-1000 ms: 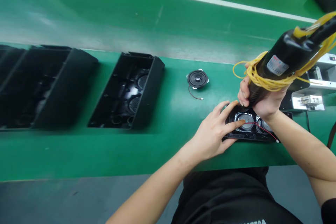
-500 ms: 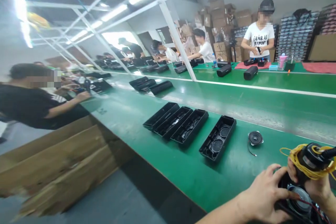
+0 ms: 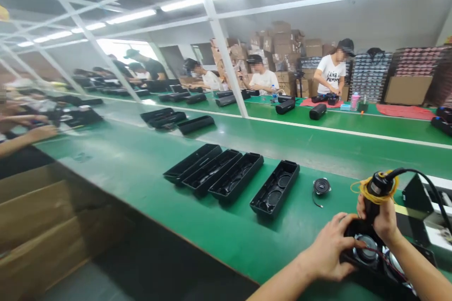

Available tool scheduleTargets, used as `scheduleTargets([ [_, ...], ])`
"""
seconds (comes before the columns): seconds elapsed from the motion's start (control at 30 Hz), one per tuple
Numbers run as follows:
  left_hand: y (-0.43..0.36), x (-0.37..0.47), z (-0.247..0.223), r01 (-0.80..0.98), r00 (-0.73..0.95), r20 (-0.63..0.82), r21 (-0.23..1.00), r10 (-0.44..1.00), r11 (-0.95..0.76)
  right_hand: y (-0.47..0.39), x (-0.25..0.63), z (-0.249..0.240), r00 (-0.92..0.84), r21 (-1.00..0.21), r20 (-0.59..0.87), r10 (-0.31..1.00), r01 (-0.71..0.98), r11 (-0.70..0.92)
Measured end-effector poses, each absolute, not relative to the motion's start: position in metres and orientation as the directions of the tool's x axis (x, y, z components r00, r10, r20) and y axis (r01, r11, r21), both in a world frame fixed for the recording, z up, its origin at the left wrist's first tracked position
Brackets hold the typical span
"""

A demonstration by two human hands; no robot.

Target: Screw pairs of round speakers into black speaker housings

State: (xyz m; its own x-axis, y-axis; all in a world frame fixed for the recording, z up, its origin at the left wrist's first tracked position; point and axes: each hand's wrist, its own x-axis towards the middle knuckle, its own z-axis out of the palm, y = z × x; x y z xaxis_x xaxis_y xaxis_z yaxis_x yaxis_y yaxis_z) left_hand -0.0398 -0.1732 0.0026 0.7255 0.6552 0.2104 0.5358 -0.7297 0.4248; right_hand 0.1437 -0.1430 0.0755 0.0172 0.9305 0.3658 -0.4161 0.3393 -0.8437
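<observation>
At the lower right, my left hand (image 3: 332, 249) grips the left end of a black speaker housing (image 3: 383, 275), a finger reaching over a round silver speaker (image 3: 367, 250) inside it. My right hand (image 3: 386, 221) is wrapped around an upright black electric screwdriver (image 3: 380, 186) with yellow cord wound about its top. The tool's tip is hidden inside the housing. Red and black wires cross the speakers. A loose speaker (image 3: 322, 186) with a short lead lies on the green bench (image 3: 219, 235), left of the screwdriver.
An open black housing (image 3: 275, 189) and several more (image 3: 212, 169) stand left of the loose speaker. Parts trays (image 3: 436, 225) are at the right edge. Across the bench, people work near red mats (image 3: 406, 111). Another person's arm (image 3: 28, 138) reaches in at left.
The camera view has swung right, so the bench items appear further left and the trays at right have come into view. My hands still hold the housing and the screwdriver.
</observation>
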Motion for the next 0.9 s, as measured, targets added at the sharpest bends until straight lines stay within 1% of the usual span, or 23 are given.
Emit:
scheduleTargets([
  [0.07,-0.174,-0.040,0.007,0.547,0.715,0.232,0.400,0.659,-0.735,-0.148,0.156,0.101,0.116,-0.803,0.404,0.907,-0.429,0.413],
  [0.17,-0.174,-0.042,0.011,0.513,0.714,0.268,0.428,0.647,-0.744,-0.160,0.194,0.139,0.291,-0.755,0.442,0.848,-0.389,0.527],
  [0.23,-0.171,-0.043,0.011,0.478,0.719,0.291,0.453,0.631,-0.753,-0.171,0.228,0.157,0.405,-0.734,0.473,0.783,-0.310,0.604],
  [0.33,-0.161,-0.046,0.006,0.420,0.729,0.330,0.476,0.600,-0.773,-0.190,0.276,0.169,0.510,-0.695,0.571,0.643,-0.117,0.710],
  [0.4,-0.153,-0.050,0.002,0.404,0.724,0.370,0.456,0.582,-0.793,-0.201,0.300,0.167,0.548,-0.703,0.592,0.591,-0.007,0.711],
  [0.47,-0.145,-0.055,0.001,0.421,0.732,0.398,0.374,0.553,-0.826,-0.207,0.315,0.159,0.582,-0.716,0.596,0.554,0.072,0.694],
  [0.53,-0.141,-0.060,0.004,0.433,0.769,0.376,0.289,0.517,-0.854,-0.206,0.322,0.150,0.601,-0.718,0.603,0.524,0.124,0.685],
  [0.6,-0.141,-0.062,0.011,0.456,0.781,0.357,0.235,0.512,-0.859,-0.200,0.322,0.141,0.605,-0.723,0.604,0.519,0.143,0.676],
  [0.73,-0.150,-0.048,0.029,0.475,0.771,0.388,0.175,0.504,-0.862,-0.183,0.319,0.129,0.601,-0.742,0.594,0.534,0.152,0.653],
  [0.9,-0.157,0.001,0.041,0.319,0.847,0.392,0.164,0.358,-0.934,-0.173,0.321,0.123,0.580,-0.760,0.586,0.566,0.151,0.633],
])
